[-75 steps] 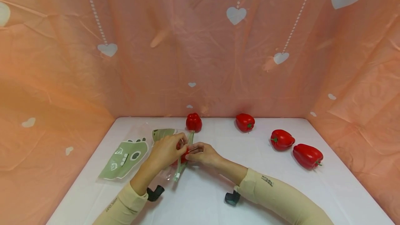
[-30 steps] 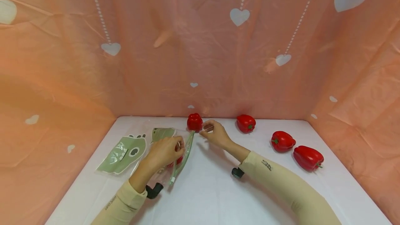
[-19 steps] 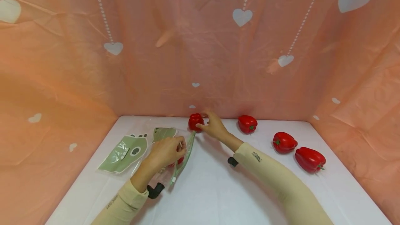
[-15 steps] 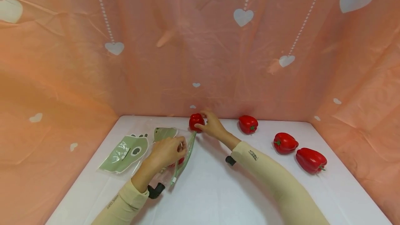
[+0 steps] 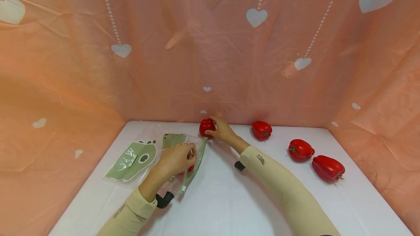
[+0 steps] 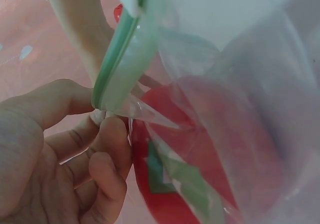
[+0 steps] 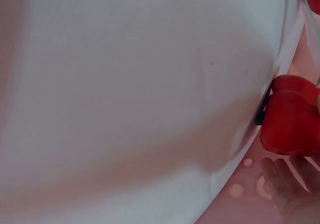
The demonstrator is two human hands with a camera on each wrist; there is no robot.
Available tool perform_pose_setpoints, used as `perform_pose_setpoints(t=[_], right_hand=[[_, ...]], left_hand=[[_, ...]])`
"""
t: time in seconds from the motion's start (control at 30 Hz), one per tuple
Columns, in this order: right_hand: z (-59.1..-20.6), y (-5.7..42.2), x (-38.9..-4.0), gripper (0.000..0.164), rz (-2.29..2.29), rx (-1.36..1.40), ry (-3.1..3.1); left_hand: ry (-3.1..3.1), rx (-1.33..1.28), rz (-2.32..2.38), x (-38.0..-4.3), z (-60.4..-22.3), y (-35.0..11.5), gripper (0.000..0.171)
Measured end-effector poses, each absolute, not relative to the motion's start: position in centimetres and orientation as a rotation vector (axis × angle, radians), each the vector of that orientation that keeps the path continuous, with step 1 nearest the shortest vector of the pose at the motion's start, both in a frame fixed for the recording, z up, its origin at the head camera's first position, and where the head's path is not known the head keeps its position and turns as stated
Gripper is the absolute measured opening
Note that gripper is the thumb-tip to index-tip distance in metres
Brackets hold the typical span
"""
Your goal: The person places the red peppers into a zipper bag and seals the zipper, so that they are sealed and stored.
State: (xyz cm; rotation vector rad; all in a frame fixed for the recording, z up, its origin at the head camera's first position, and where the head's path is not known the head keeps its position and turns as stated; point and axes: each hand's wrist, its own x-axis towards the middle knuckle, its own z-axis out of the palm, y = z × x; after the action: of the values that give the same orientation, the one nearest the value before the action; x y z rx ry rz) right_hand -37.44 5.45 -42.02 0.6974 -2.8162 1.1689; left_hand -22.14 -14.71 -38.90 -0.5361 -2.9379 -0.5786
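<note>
My left hand (image 5: 177, 157) pinches the green zip edge of a clear zip bag (image 5: 197, 156) with a green print. In the left wrist view, thumb and fingertips meet at the green strip (image 6: 112, 69). A red bell pepper (image 6: 210, 149) lies inside, seen through the plastic; in the head view the hand hides most of it. At the table's back edge, my right hand (image 5: 222, 130) grips another red bell pepper (image 5: 206, 127), its thumb in front and fingers on the far side. The right wrist view shows that pepper (image 7: 290, 119) on the cloth, fingers beside it.
A second zip bag (image 5: 131, 161) with a green cartoon face lies flat at the left. Three more red bell peppers stand off to the right: one at the back (image 5: 261, 130), two (image 5: 300, 150) nearer the right edge. Orange curtains enclose the white table (image 5: 223, 192).
My right hand has left the bag opening and reached back to the pepper at the table's rear, thumb closing onto it. The left hand has stayed on the bag's edge.
</note>
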Motion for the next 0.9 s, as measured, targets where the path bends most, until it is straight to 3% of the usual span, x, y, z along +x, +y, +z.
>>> perform_pose_setpoints(t=[0.33,0.9], right_hand=[[-42.0,6.6,-36.7,0.072,1.115,0.703,-2.823],[-40.9,10.1,-35.6,0.068,1.053,0.488,-2.959]], left_hand=[[-2.930,-0.535,-0.567,-21.9,-38.7,-14.7,0.019],[-2.913,-0.544,-0.568,-22.1,-38.8,-14.8,0.019]])
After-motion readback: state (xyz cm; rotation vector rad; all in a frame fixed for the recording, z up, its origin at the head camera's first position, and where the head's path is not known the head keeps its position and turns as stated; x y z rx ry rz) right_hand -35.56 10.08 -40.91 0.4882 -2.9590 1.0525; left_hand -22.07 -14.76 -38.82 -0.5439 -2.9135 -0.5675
